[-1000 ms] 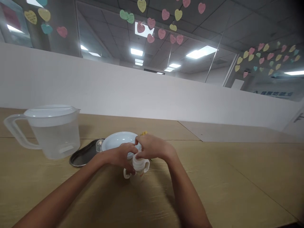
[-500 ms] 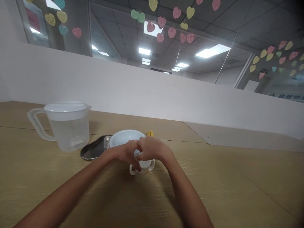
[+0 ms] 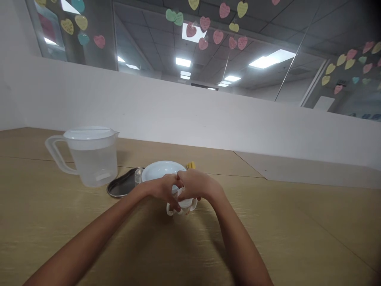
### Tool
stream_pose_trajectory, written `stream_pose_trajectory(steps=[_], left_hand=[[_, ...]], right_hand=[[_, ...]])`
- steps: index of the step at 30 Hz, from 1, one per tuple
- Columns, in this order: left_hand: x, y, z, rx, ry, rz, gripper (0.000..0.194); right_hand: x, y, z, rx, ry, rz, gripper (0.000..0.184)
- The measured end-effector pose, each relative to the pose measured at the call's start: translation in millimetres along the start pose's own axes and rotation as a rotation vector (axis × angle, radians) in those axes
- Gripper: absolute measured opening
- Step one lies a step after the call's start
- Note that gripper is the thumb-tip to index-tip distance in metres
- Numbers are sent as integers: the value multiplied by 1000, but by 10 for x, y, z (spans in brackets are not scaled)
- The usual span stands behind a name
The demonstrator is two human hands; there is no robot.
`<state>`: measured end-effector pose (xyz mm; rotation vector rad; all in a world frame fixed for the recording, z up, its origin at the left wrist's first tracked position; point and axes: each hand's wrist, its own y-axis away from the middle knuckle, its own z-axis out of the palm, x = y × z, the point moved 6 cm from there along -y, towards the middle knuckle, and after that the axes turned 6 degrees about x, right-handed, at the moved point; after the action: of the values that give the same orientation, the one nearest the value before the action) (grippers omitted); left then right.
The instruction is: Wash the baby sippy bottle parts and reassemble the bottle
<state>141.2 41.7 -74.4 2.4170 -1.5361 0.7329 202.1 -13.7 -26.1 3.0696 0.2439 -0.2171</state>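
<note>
Okay so right up close, the left hand [image 3: 160, 188] and right hand [image 3: 196, 184] meet in the middle of the frame, both grips clamped together around the top of a white two-handled cup [image 3: 186, 205]. The fingers pretty much hide the top of it, and the right hand sits a bit higher. The cup's handles stick out below the hands, and I can't tell if its base is on the light wood desk [image 3: 89, 242].

Just behind the hands there's a white plate [image 3: 160, 169], with a little clear glass [image 3: 138, 176] beside it on a dark metal tray [image 3: 120, 187]. Something small and yellow [image 3: 191, 165] peeks out past the plate. Further left stands a lidded plastic pitcher [image 3: 93, 159] with water in it, then a white wall [image 3: 178, 115], with paper hearts [image 3: 205, 24] up top.
</note>
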Motion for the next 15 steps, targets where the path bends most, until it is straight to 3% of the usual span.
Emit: stream_pose_trajectory(steps=[5, 11, 15], left_hand=[[-17, 35, 9, 34, 52, -65, 55], [26, 49, 11, 41, 39, -58, 55], [138, 101, -69, -12, -145, -14, 44]], right_hand=[[-176, 17, 13, 80, 153, -42, 41], [-203, 8, 37, 89, 159, -40, 42], [-125, -30, 27, 106, 112, -20, 41]])
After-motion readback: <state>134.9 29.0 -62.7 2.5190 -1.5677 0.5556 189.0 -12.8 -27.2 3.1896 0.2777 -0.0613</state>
